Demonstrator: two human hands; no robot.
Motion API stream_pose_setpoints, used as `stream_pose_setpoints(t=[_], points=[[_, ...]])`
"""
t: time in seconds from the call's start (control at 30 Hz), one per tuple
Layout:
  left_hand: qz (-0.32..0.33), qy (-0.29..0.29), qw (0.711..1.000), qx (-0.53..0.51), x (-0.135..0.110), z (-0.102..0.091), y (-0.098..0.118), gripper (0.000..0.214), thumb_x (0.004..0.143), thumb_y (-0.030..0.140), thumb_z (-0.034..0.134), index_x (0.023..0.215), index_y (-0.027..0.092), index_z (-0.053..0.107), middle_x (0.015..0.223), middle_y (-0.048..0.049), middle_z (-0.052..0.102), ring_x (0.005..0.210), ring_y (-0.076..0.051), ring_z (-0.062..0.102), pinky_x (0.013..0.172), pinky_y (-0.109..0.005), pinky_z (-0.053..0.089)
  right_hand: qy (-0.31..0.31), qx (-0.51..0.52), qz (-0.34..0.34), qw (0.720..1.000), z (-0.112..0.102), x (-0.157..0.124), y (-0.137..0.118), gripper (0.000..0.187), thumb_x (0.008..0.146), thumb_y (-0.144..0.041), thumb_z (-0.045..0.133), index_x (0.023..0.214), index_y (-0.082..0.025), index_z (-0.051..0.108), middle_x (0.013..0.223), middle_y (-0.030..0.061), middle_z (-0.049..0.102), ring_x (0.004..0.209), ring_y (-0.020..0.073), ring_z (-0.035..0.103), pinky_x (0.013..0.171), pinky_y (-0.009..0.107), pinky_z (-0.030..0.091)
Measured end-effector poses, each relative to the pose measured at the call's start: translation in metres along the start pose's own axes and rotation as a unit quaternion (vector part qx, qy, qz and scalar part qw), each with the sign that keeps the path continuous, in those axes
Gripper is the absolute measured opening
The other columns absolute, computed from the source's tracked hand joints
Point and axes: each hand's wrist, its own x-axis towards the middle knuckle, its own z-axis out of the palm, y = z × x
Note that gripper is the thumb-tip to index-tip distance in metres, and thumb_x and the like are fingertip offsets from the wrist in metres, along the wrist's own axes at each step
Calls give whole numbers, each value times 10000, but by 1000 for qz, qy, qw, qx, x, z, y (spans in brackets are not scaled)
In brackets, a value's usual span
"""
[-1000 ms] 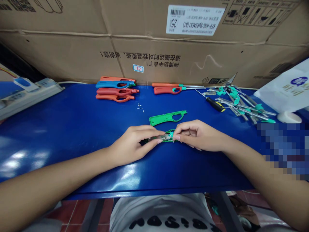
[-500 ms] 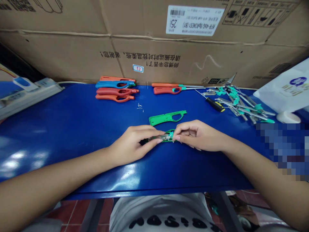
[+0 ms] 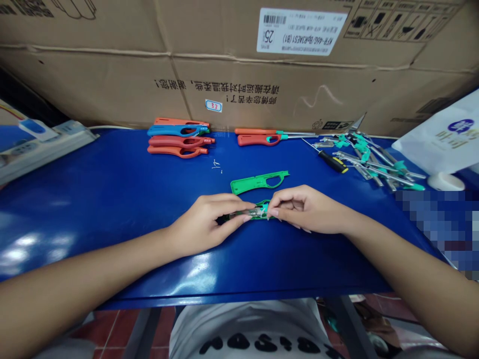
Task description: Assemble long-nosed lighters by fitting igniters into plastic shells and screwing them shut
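My left hand (image 3: 213, 219) is closed, thumb and fingers gripping a green lighter half-shell (image 3: 258, 218) with a clear fuel tank (image 3: 245, 213) lying in it. At the shell's right part, my right hand (image 3: 299, 209) pinches near the teal trigger piece (image 3: 265, 208); what sits between those fingertips is too small to make out. The left end of the shell is hidden under my left hand. Just beyond both hands lies the other green half-shell (image 3: 258, 183), with a loop opening at its right end.
Orange, red and blue lighter casings (image 3: 177, 141) lie at the back left; two casings with metal rods (image 3: 262, 137) are right of them. Small screws (image 3: 216, 164), a screwdriver (image 3: 333, 161), a pile of lighter innards (image 3: 370, 159), a power strip (image 3: 45, 147) and a cardboard box (image 3: 224, 65) surround the workspace.
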Motion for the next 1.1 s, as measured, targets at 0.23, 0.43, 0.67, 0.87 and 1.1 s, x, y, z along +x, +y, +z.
stream_pose_setpoints(t=[0.23, 0.43, 0.67, 0.87, 1.1], points=[[-1, -2, 1000, -2, -1, 1, -2, 259, 965, 169, 648, 1209, 148, 731, 1025, -64, 771, 875, -136, 715, 789, -208, 554, 8, -9, -5, 1000, 2, 2, 2, 287, 903, -440, 656, 873, -155, 655, 605, -55, 504, 483, 66, 390, 477, 235, 298], [-5, -1, 1000, 0, -1, 1, -1, 247, 962, 159, 652, 1193, 128, 736, 1018, -60, 771, 871, -121, 707, 795, -189, 541, 11, -12, -33, 999, 2, 5, 9, 266, 914, -417, 632, 877, -156, 668, 734, -13, 546, 640, 101, 446, 587, 253, 336], [-11, -5, 1000, 1, 0, 1, 0, 254, 965, 158, 647, 1203, 131, 732, 1016, -59, 768, 872, -126, 705, 790, -201, 541, 11, -12, -42, 999, 3, 6, 13, 260, 920, -408, 618, 869, -156, 658, 755, -4, 548, 667, 116, 453, 623, 274, 349], [-23, 0, 1000, -10, 0, 1, 0, 244, 966, 168, 647, 1189, 139, 741, 1014, -60, 773, 867, -132, 709, 782, -215, 551, 15, -7, -43, 999, 4, 6, 13, 262, 917, -411, 616, 864, -158, 652, 746, -4, 546, 660, 120, 455, 615, 276, 341], [-41, 0, 999, -18, 0, 1, -2, 241, 963, 186, 654, 1181, 142, 748, 1016, -63, 775, 853, -136, 711, 766, -224, 556, 24, -2, -38, 999, 5, 6, 12, 262, 916, -414, 618, 867, -159, 651, 728, -10, 536, 641, 115, 442, 589, 266, 321]])
